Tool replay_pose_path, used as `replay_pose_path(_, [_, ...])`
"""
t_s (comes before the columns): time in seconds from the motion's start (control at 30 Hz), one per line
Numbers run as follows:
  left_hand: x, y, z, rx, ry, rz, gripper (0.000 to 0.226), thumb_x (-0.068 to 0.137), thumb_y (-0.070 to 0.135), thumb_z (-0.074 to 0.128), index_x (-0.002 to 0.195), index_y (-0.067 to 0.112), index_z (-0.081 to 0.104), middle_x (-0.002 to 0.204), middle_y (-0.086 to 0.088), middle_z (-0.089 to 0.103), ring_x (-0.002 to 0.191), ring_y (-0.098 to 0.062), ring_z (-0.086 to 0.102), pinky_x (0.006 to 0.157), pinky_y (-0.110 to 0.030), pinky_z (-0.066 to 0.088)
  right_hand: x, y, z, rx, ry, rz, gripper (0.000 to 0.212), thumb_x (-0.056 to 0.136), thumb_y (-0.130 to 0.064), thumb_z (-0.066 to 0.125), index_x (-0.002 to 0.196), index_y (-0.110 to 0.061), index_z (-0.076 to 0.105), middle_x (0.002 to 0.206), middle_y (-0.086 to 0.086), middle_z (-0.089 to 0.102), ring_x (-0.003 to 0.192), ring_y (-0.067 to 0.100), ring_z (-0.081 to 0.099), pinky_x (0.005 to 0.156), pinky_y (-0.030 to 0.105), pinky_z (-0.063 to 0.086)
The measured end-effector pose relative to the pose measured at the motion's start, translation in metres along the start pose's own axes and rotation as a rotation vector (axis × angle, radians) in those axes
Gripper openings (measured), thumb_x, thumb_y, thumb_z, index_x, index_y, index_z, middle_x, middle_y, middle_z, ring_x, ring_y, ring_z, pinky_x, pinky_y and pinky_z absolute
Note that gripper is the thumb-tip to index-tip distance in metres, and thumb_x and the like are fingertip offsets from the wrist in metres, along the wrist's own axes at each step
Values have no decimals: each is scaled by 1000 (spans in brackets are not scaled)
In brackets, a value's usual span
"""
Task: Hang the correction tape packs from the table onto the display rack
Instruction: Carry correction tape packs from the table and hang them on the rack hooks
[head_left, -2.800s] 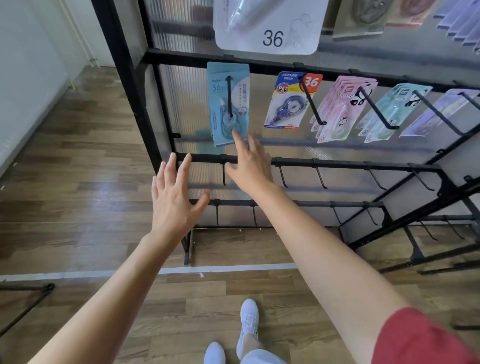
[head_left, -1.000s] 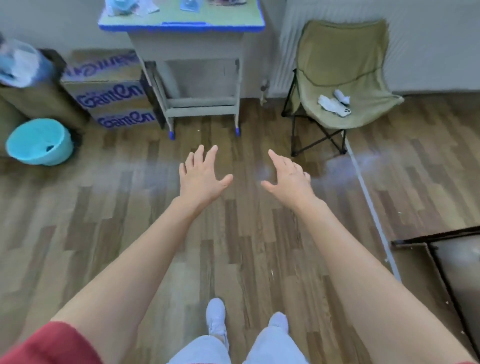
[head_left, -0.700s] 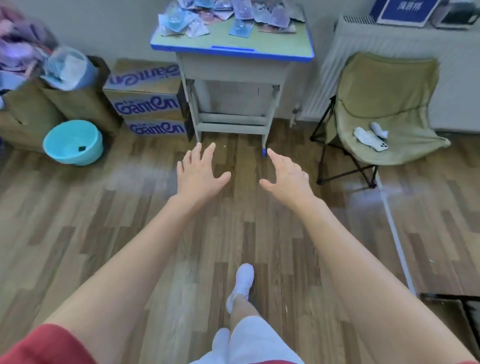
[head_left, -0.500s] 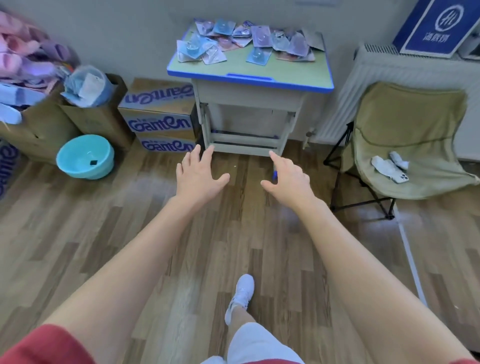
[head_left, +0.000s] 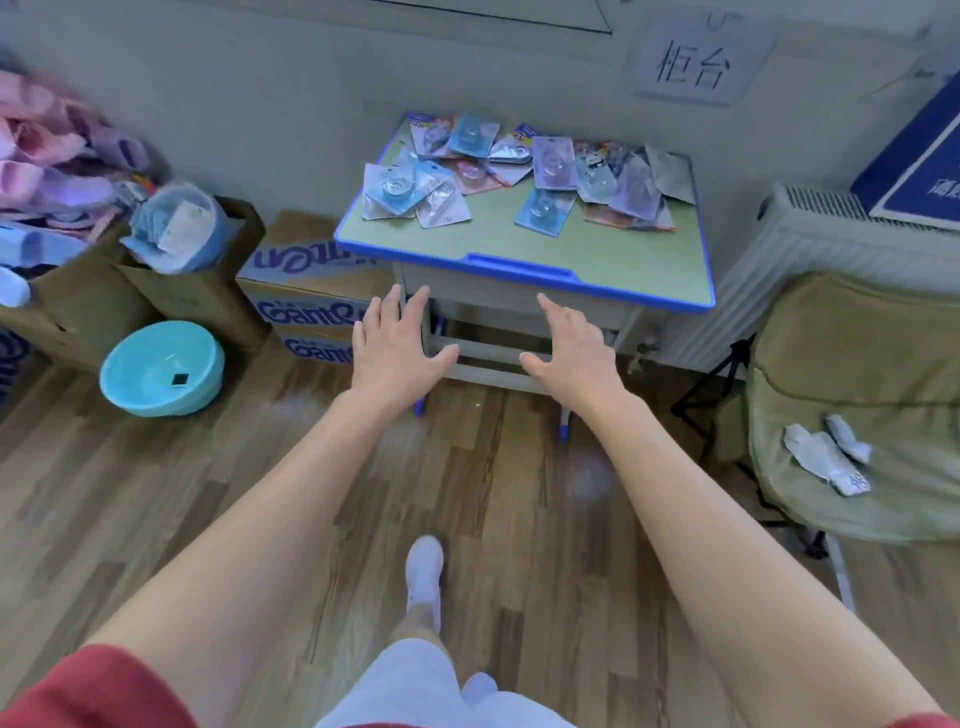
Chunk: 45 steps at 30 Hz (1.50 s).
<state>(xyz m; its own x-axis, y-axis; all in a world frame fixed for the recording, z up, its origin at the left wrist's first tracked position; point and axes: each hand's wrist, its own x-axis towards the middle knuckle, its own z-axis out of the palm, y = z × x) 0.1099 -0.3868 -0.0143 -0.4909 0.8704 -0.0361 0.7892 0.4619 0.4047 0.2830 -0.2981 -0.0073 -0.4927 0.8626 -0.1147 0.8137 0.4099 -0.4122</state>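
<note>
Head view looks down over both bare forearms toward a small school desk with a pale green top and blue edging (head_left: 519, 244), set against the far wall. The left hand (head_left: 392, 345) and right hand (head_left: 569, 348) are held out side by side with a clear gap between them. The fingers are straight and spread, both hands are empty, and both hover in front of the desk's near edge without touching it. The carded correction tape packs (head_left: 524, 166) lie in a loose, overlapping scatter across the far half of the desktop. A light blue pack (head_left: 544, 210) lies nearest the middle, and a greyish clear-fronted pack (head_left: 395, 189) sits at the left end. The display rack is not in sight, so none of these packs has been hung yet. They look like flat card backs with a clear plastic bubble over the dispenser, so they are probably very light, fairly stiff along the card and glossy enough to slide over one another. A sensible hold would be a pinch on a free card edge or corner, with the thumb on top, rather than on the bubble, which could dent. The top end with the hanging hole should be left free, though the holes are too small to make out. A turquoise plastic basin (head_left: 161, 366) sits on the wooden floor to the left, and an olive folding chair (head_left: 857, 389) stands to the right.
</note>
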Motion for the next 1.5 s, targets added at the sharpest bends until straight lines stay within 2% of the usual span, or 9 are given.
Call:
replay_pose_path(0.3, [179, 4, 6, 28, -32, 33, 76, 91, 48, 54, 152, 24, 15, 160, -8, 9, 146, -26, 8, 117, -43, 10, 167, 3, -19, -24, 0, 87, 72, 92, -34, 53, 152, -25, 14, 152, 10, 27, 132, 34, 33, 107, 45, 29])
replay_pose_path(0.57, [305, -9, 23, 18, -78, 17, 76, 89, 44, 59, 151, 26, 19, 159, -7, 10, 146, -27, 7, 118, -42, 9, 294, 8, -22, 22, 52, 159, 72, 89, -30, 56, 151, -22, 20, 151, 12, 25, 134, 35, 29, 109, 43, 27])
replay_pose_path(0.8, [388, -37, 50, 85, -126, -72, 73, 88, 41, 61, 150, 32, 23, 160, -10, 8, 146, -31, 5, 117, -43, 7, 400, 34, -6, 17, -20, 196, 75, 90, -27, 57, 151, -18, 15, 156, 18, 9, 138, 38, 22, 110, 41, 23])
replay_pose_path(0.93, [418, -49, 63, 116, -160, -99, 77, 88, 45, 61, 151, 34, 18, 161, -7, 2, 147, -31, 3, 117, -42, 3, 454, 53, 1, -68, -56, 221, 76, 91, -31, 55, 152, -22, 10, 158, 15, 4, 142, 37, 11, 114, 45, 16])
replay_pose_path(1.07, [439, -55, 67, 139, -164, -95, 73, 86, 57, 56, 148, 39, 24, 160, -5, 10, 146, -28, 8, 116, -42, 8, 490, 70, 6, -188, -113, 265, 82, 90, -45, 54, 152, -25, 4, 158, 17, 1, 143, 41, 8, 116, 46, 9])
replay_pose_path(1.17, [444, -57, 68, 179, -181, -70, 70, 88, 58, 50, 149, 38, 22, 160, -4, 12, 146, -28, 10, 116, -42, 10, 502, 76, 13, -232, -136, 260, 85, 90, -53, 51, 152, -24, 0, 158, 19, 0, 143, 42, 6, 116, 47, 4])
replay_pose_path(1.37, [447, -67, 62, 229, -272, 18, 74, 91, 51, 52, 151, 36, 11, 161, -2, 3, 146, -26, 8, 115, -40, 7, 513, 78, 17, -203, -54, 255, 70, 93, -45, 48, 151, -27, 13, 153, 18, 16, 141, 44, 10, 116, 48, 5])
replay_pose_path(1.5, [448, -67, 57, 207, -301, 61, 76, 88, 50, 58, 150, 38, 16, 160, -1, 8, 145, -24, 11, 114, -37, 8, 515, 80, 15, -207, -34, 254, 71, 89, -46, 53, 150, -29, 19, 150, 17, 20, 138, 41, 17, 116, 47, 9])
